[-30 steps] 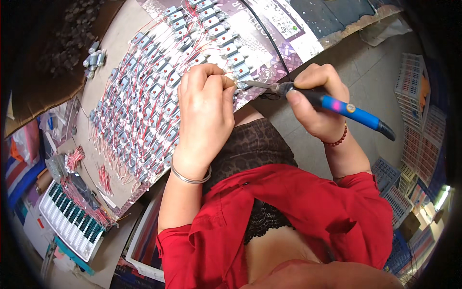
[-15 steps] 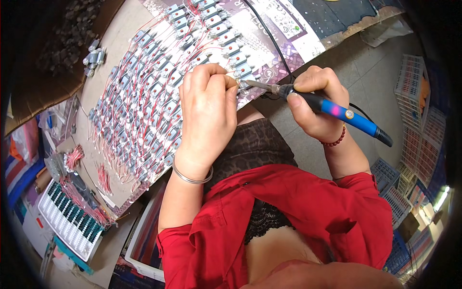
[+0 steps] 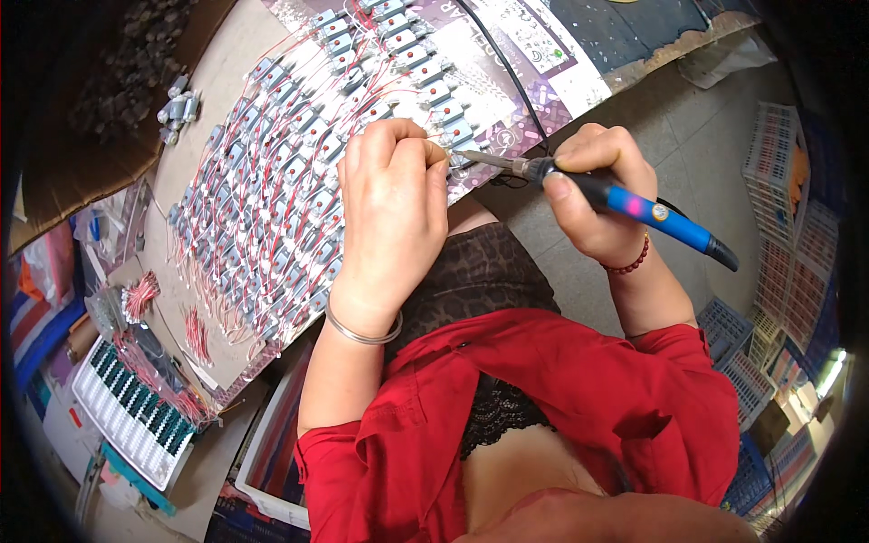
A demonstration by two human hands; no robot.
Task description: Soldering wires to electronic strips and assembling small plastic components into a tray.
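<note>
A blue-handled soldering iron with a black collar and a thin metal tip (image 3: 625,201) is grasped in the grip of the right hand (image 3: 597,195), fingers wrapped round the handle near the collar, a red bead bracelet (image 3: 631,263) worn at the wrist. The metal tip is pointed left and is brought just against the fingertips of the left hand (image 3: 394,213), which is laid palm down with the fingers curled over one of the small grey motors with red wires (image 3: 457,136); whether that motor is pinched or only pressed cannot be told. A thin silver bangle (image 3: 362,333) is worn on the left wrist. The motors are set in slanting rows across a flat brown cardboard sheet (image 3: 226,54) on the counter. A black cable (image 3: 507,68) is run across the sheet's upper part. Loose bundles of red wires (image 3: 140,294) are seen at the left.
</note>
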